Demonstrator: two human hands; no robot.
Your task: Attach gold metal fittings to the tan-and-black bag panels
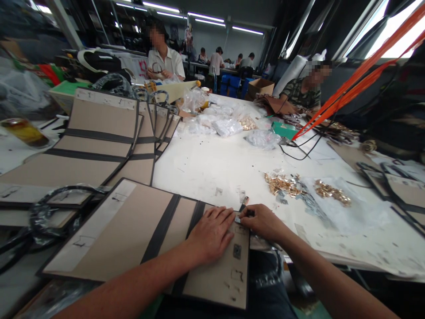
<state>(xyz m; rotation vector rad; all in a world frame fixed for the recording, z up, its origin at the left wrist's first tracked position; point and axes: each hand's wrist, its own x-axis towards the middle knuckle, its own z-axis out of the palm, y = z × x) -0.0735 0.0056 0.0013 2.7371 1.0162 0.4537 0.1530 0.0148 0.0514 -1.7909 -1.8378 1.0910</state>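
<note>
A beige bag panel (133, 221) with dark edging and dark cross strips lies in front of me, its right end over the table edge. My left hand (211, 232) rests flat on it with the fingers stretched out. At the panel's upper right corner, my right hand (260, 221) is pinched closed. A small light piece (237, 219) shows at its fingertips; what the fingers hold is not clear. Just beyond them a small metal-tipped object (245, 202) sticks up. A dark metal plate (237, 251) sits on the panel near its right edge, with wire-like marks above and below.
More beige panels (99, 110) are stacked at the left, beside plastic-wrapped handles (49, 212). Small gold-coloured metal parts (285, 185) lie in piles to the right. Plastic bags (229, 126) and a green box (283, 130) stand farther back. Orange straps (358, 79) hang at right. Co-workers sit around.
</note>
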